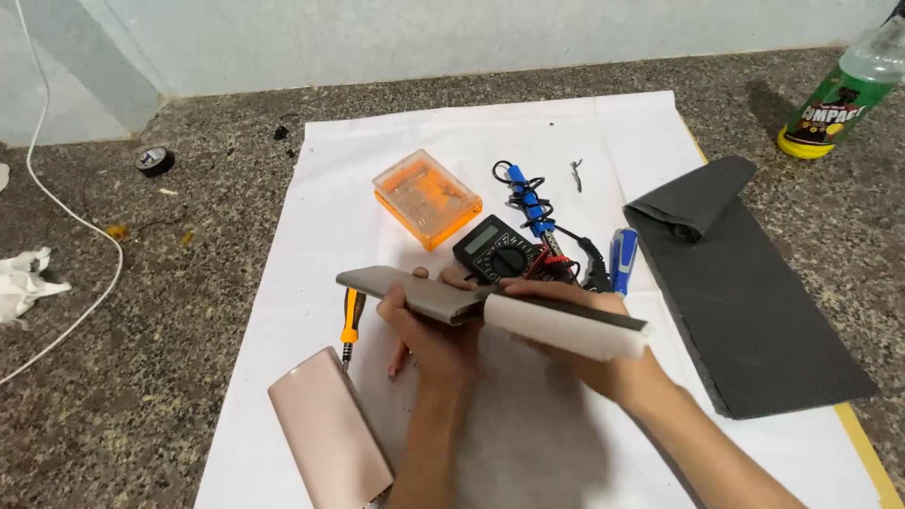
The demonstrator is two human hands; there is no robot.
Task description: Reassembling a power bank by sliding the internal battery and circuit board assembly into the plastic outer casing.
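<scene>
Above the smooth white paper sheet (pixel 566 141) spread on the speckled stone worktop (pixel 189 377), the left hand (pixel 429 325) wraps its grip tight round a flat grey casing (pixel 405 292). The right hand (pixel 589 363) clasps the long white inner block (pixel 566 325) protruding from it. Both hover just in front of the black multimeter (pixel 497 250), with a glossy beige shell (pixel 325 438) lying nearer on the sheet.

The palm of the left hand (pixel 436 332) is hidden behind the flat grey-and-white casing (pixel 490 311), and most of the right hand (pixel 603 363) is covered by it. The lower corner of the pale pink rounded shell (pixel 328 438) is cut off by the bottom edge. The green plastic bottle (pixel 842 90) is cropped at the right edge. Part of the black multimeter (pixel 497 250) is concealed behind the fingers (pixel 459 280). The small grey item (pixel 576 173) cannot be identified.
</scene>
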